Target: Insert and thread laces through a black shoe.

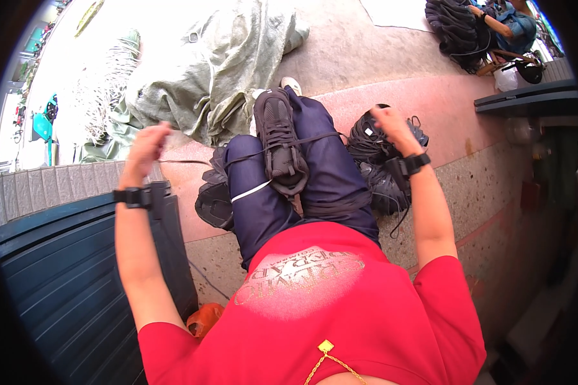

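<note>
Head view, looking down: I sit with a black shoe (281, 138) lying lengthwise between my thighs, on my dark blue trousers (331, 179), its laced top facing up. A large grey-green sack (180, 96) sprawls on the floor (327, 54) ahead of me, bunched into folds; its inside is hidden, so I cannot tell what it holds. Pale strands (101, 106) lie in a tangle just left of it. By my left side sits what looks like an orange bag (204, 319), partly covered by my sleeve, its contents out of sight. Farther off at the upper right, a white bag (506, 79) rests near another person (514, 29), who has a black heap in front of them; I cannot see into that bag either.

My left hand (149, 149) is raised out to the left of the shoe, blurred, with the fingers partly curled. My right hand (395, 127) is up on the other side, its fingers also bent inward. Black lace runs out from the shoe both ways, one length across my left thigh (245, 158) and one across my right (318, 137), each toward a hand. Whether my fingers have hold of the ends, I cannot tell. More black shoes (386, 186) are piled beside my right leg, below that hand.
</note>
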A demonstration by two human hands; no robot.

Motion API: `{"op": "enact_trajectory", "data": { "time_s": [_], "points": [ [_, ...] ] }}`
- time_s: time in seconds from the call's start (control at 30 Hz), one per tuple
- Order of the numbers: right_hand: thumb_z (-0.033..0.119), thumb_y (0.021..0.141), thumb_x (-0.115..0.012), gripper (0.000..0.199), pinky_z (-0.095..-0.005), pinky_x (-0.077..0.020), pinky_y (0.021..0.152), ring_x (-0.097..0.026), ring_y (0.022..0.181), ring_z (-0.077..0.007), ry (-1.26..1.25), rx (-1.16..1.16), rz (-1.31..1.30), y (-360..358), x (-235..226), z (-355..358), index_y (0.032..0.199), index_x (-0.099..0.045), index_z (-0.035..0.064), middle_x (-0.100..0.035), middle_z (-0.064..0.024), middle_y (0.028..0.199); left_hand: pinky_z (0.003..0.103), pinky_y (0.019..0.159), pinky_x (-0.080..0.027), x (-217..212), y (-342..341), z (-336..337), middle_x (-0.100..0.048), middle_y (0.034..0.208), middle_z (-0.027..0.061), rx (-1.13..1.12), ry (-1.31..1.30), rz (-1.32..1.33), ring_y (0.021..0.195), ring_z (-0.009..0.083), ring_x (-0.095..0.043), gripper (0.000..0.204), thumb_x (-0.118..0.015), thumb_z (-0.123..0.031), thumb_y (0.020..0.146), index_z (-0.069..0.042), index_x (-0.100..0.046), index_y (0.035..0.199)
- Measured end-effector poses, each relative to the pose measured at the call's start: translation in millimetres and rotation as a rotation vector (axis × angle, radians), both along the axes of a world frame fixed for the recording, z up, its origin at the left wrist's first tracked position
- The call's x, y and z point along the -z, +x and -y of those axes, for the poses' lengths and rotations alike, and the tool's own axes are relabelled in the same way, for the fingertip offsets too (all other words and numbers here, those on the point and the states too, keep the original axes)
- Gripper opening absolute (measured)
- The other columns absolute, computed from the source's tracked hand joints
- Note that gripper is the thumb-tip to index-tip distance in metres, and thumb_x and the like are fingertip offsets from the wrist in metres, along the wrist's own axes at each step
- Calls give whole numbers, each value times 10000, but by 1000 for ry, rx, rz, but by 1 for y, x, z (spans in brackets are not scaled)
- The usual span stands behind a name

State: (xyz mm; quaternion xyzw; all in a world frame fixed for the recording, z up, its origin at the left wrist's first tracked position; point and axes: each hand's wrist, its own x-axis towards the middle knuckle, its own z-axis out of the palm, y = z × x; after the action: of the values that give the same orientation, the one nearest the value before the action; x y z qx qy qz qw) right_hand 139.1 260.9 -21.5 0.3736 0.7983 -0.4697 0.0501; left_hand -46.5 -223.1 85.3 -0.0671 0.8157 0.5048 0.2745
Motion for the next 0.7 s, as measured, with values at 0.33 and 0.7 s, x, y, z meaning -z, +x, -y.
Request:
{"op": "enact_trajectory", "data": {
  "time_s": [0.33, 0.7],
  "points": [
    [245, 786, -578, 306, -231, -419, 592, -520, 707, -102, -209, 91, -224, 16, -30, -13, 976, -596, 7, -571, -16, 740, 186, 437, -233, -53, -13, 118, -298, 546, -78, -571, 564, -337, 445, 34, -267, 130, -546, -175, 849, -56, -560, 899],
    [217, 809, -491, 240, -409, -434, 722, -552, 822, -361, 67, -661, -318, -28, 4, 138, 840, -590, 0, -582, -208, 831, 345, 676, -439, 85, 83, -140, -603, 766, 164, 623, -315, -506, 707, 260, -587, 280, -497, -232, 833, 29, -589, 873]
  ]
}}
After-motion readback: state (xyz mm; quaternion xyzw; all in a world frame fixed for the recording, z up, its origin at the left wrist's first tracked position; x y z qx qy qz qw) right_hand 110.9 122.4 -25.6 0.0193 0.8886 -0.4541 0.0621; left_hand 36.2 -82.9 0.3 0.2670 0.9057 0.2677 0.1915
